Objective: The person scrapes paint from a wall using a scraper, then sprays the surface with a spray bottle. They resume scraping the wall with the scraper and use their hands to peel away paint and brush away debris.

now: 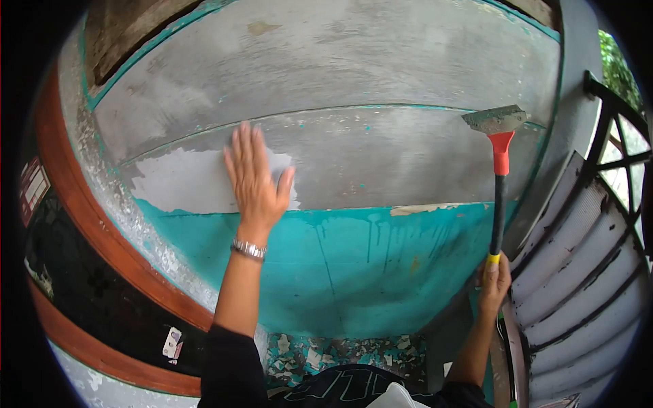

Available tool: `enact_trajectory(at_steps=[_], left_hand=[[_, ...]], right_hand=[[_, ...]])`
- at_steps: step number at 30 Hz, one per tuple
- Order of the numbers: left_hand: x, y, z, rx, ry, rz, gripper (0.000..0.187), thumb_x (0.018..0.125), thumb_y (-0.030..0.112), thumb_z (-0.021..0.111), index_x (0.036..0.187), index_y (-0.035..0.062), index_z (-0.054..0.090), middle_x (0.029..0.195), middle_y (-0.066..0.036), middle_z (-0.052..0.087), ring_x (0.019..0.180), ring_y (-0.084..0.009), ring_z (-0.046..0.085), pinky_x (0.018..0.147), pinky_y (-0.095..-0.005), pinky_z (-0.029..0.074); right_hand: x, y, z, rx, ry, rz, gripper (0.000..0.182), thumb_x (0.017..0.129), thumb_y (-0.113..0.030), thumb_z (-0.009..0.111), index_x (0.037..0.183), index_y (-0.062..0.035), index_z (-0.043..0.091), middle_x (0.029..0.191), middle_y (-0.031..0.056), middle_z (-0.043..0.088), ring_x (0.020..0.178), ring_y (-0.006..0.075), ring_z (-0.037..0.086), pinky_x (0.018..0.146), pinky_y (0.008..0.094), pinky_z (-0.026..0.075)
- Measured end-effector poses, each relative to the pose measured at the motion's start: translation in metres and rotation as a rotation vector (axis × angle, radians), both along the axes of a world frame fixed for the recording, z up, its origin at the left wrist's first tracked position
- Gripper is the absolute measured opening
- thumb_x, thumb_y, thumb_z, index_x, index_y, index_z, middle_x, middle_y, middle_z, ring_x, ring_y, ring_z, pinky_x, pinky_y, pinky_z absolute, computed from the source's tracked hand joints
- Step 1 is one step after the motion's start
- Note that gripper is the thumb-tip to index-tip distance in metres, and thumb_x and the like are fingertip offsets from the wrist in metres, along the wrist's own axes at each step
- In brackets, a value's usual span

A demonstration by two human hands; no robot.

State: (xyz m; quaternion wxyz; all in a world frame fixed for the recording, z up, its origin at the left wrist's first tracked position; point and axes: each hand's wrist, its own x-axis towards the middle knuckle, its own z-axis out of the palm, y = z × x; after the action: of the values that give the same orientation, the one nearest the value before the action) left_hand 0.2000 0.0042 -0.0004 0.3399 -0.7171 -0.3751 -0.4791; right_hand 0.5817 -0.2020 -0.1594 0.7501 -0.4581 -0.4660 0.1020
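My left hand [258, 183] is open, fingers stretched up and palm toward the wall, over a pale patch [183, 178] with ragged edges. A metal-band wristwatch [249, 249] circles that wrist. My right hand [494, 285] is closed around the yellow lower end of a long-handled scraper [501, 204], held upright at the right. Its wide, dirt-smeared blade [495, 120] points up, set in a red head on a black shaft. Around both hands the wall [408, 149] is bare grey above, with small turquoise flecks, and turquoise paint [381, 272] covers the lower part.
Paint flakes [326, 353] litter the floor below the wall. To the right stands a metal gate [578, 265] with dark bars. A reddish-brown frame [129, 265] around a dark pane [88, 251] runs along the left. A turquoise-edged wooden panel [129, 34] sits at upper left.
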Motion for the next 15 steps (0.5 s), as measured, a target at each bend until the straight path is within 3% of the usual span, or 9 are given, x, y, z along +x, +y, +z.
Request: enact_trajectory(at_steps=[3,7,9,10,11,12,13,14,15], left_hand=[[0.059,0.012,0.016,0.027,0.101,-0.020,0.085,0.094,0.055,0.044,0.150,-0.0038,0.020,0.157,-0.024,0.017,0.146,-0.0403,0.013,0.116,-0.0552,0.006],[0.108,-0.017,-0.019,-0.101,0.286,-0.217,0.089,0.092,0.064,0.041,0.151,0.0006,0.022,0.157,-0.023,0.018,0.146,-0.0390,0.014,0.115,-0.0577,0.008],[0.121,-0.044,-0.034,-0.208,0.316,-0.588,0.085,0.092,0.057,0.049,0.151,0.0028,0.022,0.150,-0.026,0.034,0.140,-0.0406,0.030,0.113,-0.0539,0.023],[0.129,-0.058,-0.034,-0.208,0.330,-0.599,0.085,0.092,0.057,0.049,0.151,0.0028,0.022,0.150,-0.026,0.034,0.140,-0.0406,0.030,0.113,-0.0539,0.023],[0.136,-0.076,-0.032,-0.448,0.232,-0.749,0.083,0.090,0.051,0.055,0.150,0.0029,0.023,0.134,-0.026,0.047,0.126,-0.0410,0.044,0.104,-0.0511,0.034],[0.139,-0.088,-0.029,-0.693,0.125,-0.884,0.082,0.089,0.045,0.060,0.149,0.0031,0.024,0.118,-0.027,0.061,0.112,-0.0414,0.059,0.094,-0.0482,0.046],[0.140,-0.094,-0.024,-0.703,0.133,-0.881,0.082,0.089,0.045,0.060,0.149,0.0031,0.024,0.118,-0.027,0.061,0.112,-0.0414,0.059,0.094,-0.0482,0.046],[0.141,-0.097,-0.016,-0.831,0.189,-0.722,0.077,0.088,0.038,0.063,0.147,0.0026,0.027,0.101,-0.024,0.064,0.097,-0.0411,0.062,0.084,-0.0472,0.049],[0.140,-0.098,-0.013,-0.950,0.242,-0.556,0.073,0.087,0.031,0.065,0.144,0.0021,0.030,0.085,-0.021,0.067,0.081,-0.0408,0.066,0.073,-0.0461,0.052]], right_hand=[[-0.030,0.006,-0.009,0.012,0.157,0.080,0.044,0.098,-0.030,0.053,0.130,-0.0012,0.050,0.077,0.0024,0.054,0.055,0.0064,0.047,0.046,0.0202,0.038],[-0.078,0.016,0.010,-0.027,0.229,0.261,0.044,0.099,-0.032,0.050,0.131,-0.0032,0.044,0.078,0.0034,0.055,0.055,0.0090,0.052,0.047,0.0217,0.044],[-0.104,0.028,0.020,-0.039,0.260,0.327,0.037,0.098,-0.026,0.053,0.124,-0.0030,0.043,0.080,0.0047,0.057,0.057,0.0128,0.056,0.050,0.0255,0.048],[-0.118,0.035,0.024,-0.053,0.262,0.356,0.034,0.096,-0.021,0.055,0.121,-0.0019,0.043,0.082,0.0053,0.057,0.061,0.0134,0.058,0.055,0.0270,0.050],[-0.131,0.042,0.026,-0.069,0.269,0.388,0.031,0.095,-0.016,0.056,0.118,-0.0008,0.042,0.084,0.0060,0.058,0.066,0.0141,0.060,0.059,0.0285,0.051],[-0.140,0.053,0.024,-0.046,0.041,0.236,0.030,0.094,-0.012,0.057,0.117,0.0005,0.041,0.087,0.0069,0.058,0.071,0.0139,0.060,0.063,0.0286,0.051],[-0.149,0.062,0.021,-0.027,-0.190,0.087,0.030,0.092,-0.008,0.057,0.115,0.0017,0.041,0.089,0.0078,0.059,0.077,0.0137,0.061,0.066,0.0286,0.050],[-0.161,0.062,0.024,-0.142,-0.089,0.233,0.032,0.089,-0.004,0.057,0.116,0.0042,0.040,0.092,0.0075,0.059,0.083,0.0133,0.059,0.068,0.0287,0.048],[-0.177,0.066,0.033,-0.013,0.039,0.280,0.033,0.088,-0.004,0.058,0.116,0.0043,0.043,0.095,0.0105,0.062,0.081,0.0152,0.060,0.067,0.0292,0.048]])
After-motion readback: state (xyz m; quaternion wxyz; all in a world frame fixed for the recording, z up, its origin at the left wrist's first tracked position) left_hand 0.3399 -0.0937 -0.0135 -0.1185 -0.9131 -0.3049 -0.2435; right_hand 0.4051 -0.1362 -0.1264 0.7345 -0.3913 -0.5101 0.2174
